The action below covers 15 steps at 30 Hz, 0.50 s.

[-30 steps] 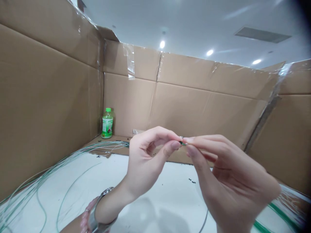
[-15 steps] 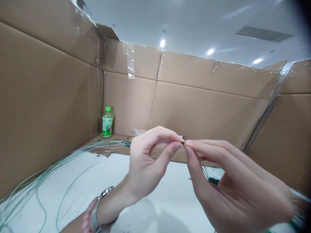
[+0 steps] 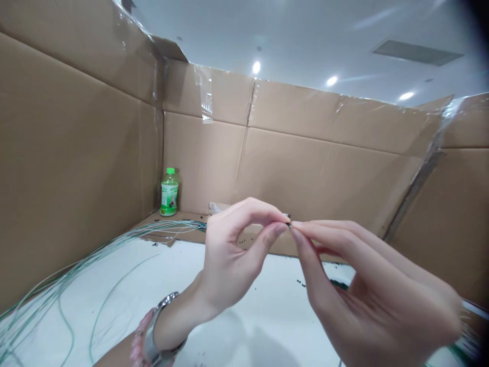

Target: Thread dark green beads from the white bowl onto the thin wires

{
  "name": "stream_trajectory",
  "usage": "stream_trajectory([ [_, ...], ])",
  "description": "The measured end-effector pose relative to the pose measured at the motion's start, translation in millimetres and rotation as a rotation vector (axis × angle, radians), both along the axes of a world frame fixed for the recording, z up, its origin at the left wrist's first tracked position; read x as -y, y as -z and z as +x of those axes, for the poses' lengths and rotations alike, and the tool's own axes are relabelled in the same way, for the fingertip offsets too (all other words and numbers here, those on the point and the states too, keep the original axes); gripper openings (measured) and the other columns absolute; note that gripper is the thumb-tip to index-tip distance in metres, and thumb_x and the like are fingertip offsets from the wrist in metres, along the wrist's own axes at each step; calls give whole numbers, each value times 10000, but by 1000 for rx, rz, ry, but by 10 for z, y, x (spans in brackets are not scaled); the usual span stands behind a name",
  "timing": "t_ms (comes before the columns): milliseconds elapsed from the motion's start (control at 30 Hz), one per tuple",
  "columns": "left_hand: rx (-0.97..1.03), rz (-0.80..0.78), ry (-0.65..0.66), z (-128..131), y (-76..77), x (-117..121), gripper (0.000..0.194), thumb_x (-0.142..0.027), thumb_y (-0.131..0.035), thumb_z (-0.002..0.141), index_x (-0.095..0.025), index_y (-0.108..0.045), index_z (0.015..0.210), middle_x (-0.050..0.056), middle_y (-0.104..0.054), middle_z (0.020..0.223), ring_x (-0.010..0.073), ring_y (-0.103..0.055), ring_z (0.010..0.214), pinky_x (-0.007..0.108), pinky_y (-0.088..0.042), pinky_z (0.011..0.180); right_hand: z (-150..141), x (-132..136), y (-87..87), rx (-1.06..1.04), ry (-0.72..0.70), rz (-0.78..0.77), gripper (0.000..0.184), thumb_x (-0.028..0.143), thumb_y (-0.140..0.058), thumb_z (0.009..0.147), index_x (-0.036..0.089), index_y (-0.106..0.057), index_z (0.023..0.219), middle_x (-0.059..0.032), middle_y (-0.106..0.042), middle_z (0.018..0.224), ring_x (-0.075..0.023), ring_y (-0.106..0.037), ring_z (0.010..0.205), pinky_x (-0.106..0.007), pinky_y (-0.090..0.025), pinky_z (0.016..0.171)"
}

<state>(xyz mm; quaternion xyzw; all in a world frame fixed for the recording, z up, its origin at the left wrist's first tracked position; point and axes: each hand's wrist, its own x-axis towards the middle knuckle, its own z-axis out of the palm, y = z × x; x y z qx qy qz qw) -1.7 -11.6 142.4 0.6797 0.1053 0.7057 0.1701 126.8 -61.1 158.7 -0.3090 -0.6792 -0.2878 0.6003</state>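
Note:
At the centre, my left hand (image 3: 237,250) pinches a tiny dark green-black piece (image 3: 289,225) between thumb and forefinger. My right hand (image 3: 370,285) meets it from the right, thumb and forefinger pressed together right beside that piece. Its fingertips cover most of what they grip, which looks like the end of a thin wire. The two pairs of fingertips almost touch. Below the right palm, partly hidden, lies a dark green-black heap (image 3: 339,284) on the white table (image 3: 229,336).
Long green and white wires (image 3: 114,244) curve along the left side. A green-capped bottle (image 3: 169,193) stands in the back left corner. Cardboard walls (image 3: 298,173) enclose the table. Small black bits (image 3: 301,283) lie scattered, and more green strands (image 3: 462,351) are at the right edge.
My right hand has shifted slightly right and lower, and its fingers straightened. The green piece between the fingertips shows less. Thin strands under the right fingers half a second ago are now hidden.

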Motion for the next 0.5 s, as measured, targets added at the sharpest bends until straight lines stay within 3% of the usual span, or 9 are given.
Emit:
stream_trajectory([
  [300, 4, 115, -16, -6, 18, -26, 198, -24, -620, 814, -198, -661, 900, 15, -666, 839, 114, -596, 774, 217, -497, 718, -26, -18, -9, -31, -86, -33, 231, -22, -659, 722, 193, -679, 806, 35, -681, 697, -76, -602, 563, -202, -511, 549],
  [500, -8, 154, -77, -17, 4, -36, 178, -41, -629, 808, -193, -668, 891, 22, -684, 817, 121, -613, 751, 223, -513, 690, 9, -31, -11, 0, 4, 6, 191, 42, -658, 772, 226, -664, 823, 47, -699, 724, -76, -614, 539, -200, -500, 522],
])
